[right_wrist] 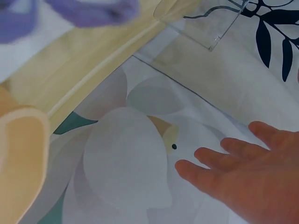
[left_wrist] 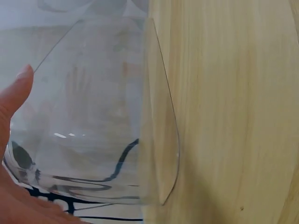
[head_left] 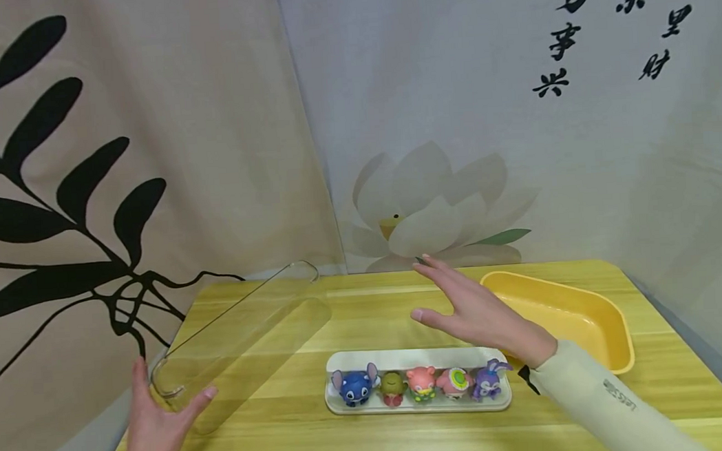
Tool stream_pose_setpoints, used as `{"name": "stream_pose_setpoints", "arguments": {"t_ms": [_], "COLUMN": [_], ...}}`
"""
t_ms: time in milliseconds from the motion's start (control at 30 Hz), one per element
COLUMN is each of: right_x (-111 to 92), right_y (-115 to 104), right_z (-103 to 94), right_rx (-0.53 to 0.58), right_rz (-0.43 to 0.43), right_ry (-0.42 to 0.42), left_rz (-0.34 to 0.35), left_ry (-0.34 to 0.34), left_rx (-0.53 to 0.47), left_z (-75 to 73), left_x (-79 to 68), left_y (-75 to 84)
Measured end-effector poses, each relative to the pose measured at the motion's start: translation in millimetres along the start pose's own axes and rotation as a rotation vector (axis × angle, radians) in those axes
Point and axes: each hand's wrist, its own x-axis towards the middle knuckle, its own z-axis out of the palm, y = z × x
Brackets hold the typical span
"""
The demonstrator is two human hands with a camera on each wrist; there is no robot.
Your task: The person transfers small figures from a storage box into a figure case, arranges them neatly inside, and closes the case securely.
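Note:
A clear plastic cover, long and see-through, stands tilted over the left part of the table. My left hand grips its near end, thumb and fingers spread on either side. The left wrist view shows the thumb along the edge of the clear cover. My right hand hovers over the table with fingers straight and nothing in it. Below it lies a white tray with several small figurines in a row, among them a blue big-eared one and a purple one.
Behind the right forearm sits a yellow plastic basin. The wooden table ends at a printed cloth backdrop with dark leaves, a lotus and black characters.

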Motion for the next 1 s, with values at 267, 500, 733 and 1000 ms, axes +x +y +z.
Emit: {"name": "stream_pose_setpoints", "arguments": {"t_ms": [267, 500, 733, 1000], "right_x": [26, 35, 36, 37], "right_y": [-9, -8, -5, -5], "right_z": [8.1, 15.6, 15.4, 10.2], "right_rx": [0.013, 0.025, 0.037, 0.072], "right_rz": [-0.027, -0.034, -0.014, -0.007], "right_ry": [-0.058, -0.070, -0.071, -0.065], "left_rz": [-0.038, 0.016, 0.065, 0.204], "left_ry": [-0.101, -0.034, -0.032, -0.087], "left_rx": [-0.051, -0.064, -0.087, -0.175], "left_z": [0.1, 5.5, 4.3, 6.8], "left_x": [8.9, 15.1, 20.3, 23.5], "left_y": [-10.3, -11.0, 3.1, 40.3]}}
